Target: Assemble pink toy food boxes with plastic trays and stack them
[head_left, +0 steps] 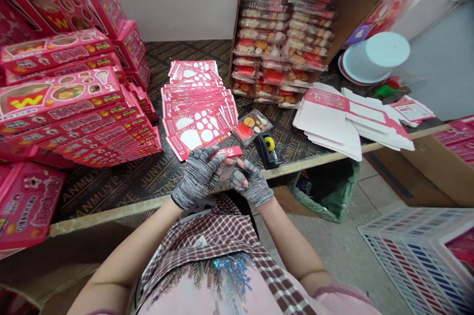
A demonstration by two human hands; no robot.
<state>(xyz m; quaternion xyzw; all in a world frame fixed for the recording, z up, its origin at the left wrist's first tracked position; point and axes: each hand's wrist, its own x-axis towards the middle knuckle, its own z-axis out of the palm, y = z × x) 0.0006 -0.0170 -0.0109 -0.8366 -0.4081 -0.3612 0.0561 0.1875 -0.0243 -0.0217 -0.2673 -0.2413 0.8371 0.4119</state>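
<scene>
Pink printed card strip [230,152], glossy, probably light and stiff yet easily creased, best taken by its long edges; positioned just above the film-faced plywood bench [111,191]. Left hand [198,177], grey-gloved, pinched narrowly on the strip; right hand [252,185] close against its far end, closure unclear. Just beyond: fanned die-cut pink sheets [198,107], tape dispenser [268,149].

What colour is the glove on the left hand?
The left fingerless knit glove is speckled grey and white, and it shows best in the head view.
</scene>
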